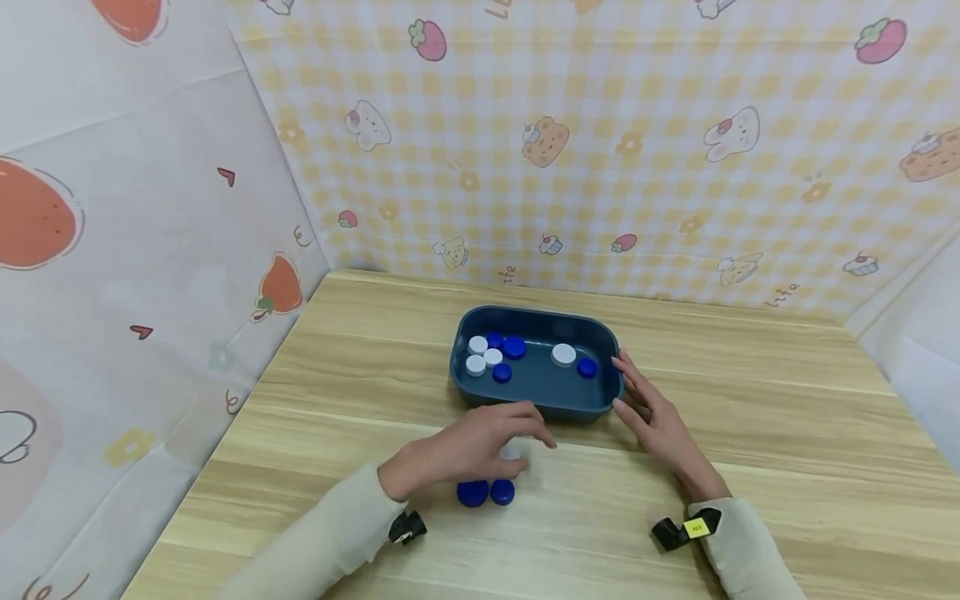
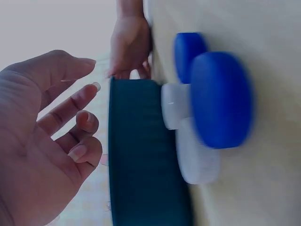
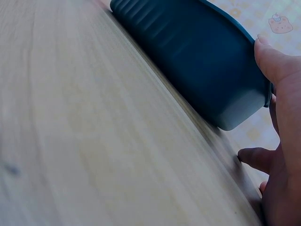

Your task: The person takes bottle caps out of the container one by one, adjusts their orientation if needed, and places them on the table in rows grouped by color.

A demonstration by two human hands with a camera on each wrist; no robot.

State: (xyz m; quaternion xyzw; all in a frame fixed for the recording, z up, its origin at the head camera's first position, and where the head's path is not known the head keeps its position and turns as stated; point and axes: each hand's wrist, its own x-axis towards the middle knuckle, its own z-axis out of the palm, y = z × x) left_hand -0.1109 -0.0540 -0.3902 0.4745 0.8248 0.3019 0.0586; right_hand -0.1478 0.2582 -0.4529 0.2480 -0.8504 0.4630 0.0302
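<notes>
My left hand hovers in front of a dark teal plastic bin, its fingers loosely bent and nothing between them. Below it on the table lie a larger blue cap and a smaller blue cap. In the left wrist view, two white caps stand beside the blue ones, close to the bin's wall; the hand mostly covers them in the head view. At the bin's right end, my right hand touches the rim and wall with extended fingers. Its thumb rests at the rim in the right wrist view.
Inside the bin, several white caps and blue caps gather at the left. Another white cap and blue cap lie to the right. A patterned cloth hangs behind the wooden table.
</notes>
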